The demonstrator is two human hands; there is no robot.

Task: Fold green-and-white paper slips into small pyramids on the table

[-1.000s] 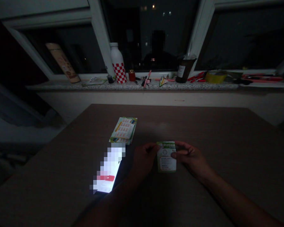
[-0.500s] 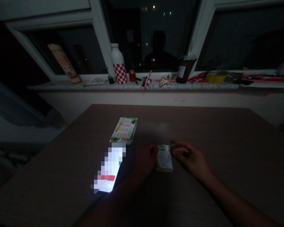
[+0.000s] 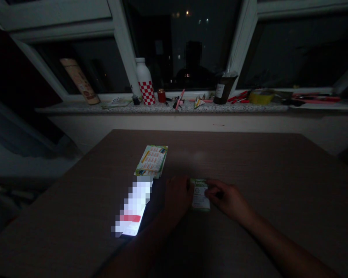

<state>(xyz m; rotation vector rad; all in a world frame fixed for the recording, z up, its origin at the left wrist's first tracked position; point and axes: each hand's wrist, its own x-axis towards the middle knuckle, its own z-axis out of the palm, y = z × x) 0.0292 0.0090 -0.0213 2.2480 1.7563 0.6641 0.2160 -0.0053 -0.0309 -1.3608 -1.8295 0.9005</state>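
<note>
A small folded leaflet (image 3: 201,197), white with a green top band and printed text, lies on the table between my hands. My left hand (image 3: 177,196) is in deep shadow at its left edge, with the fingers curled onto that side. At the upper right edge, the thumb and forefinger of my right hand (image 3: 226,197) grip the paper. Up and to the left is a pile of printed leaflets (image 3: 152,159), white with green borders and rows of orange print. A lit phone (image 3: 133,206) rests left of my left hand, its screen partly blurred out.
The brown table (image 3: 249,158) meets a wall below the windowsill (image 3: 113,110). Along the sill stand a checkered bottle (image 3: 145,83), a tilted-looking peach tumbler (image 3: 80,82), a red jar (image 3: 161,95), a dark cup (image 3: 224,89) and several pens. The room is dim.
My right hand has moved left onto the leaflet's right edge, where it was slightly apart before. The leaflet's green top band looks wider. My left hand has barely moved.
</note>
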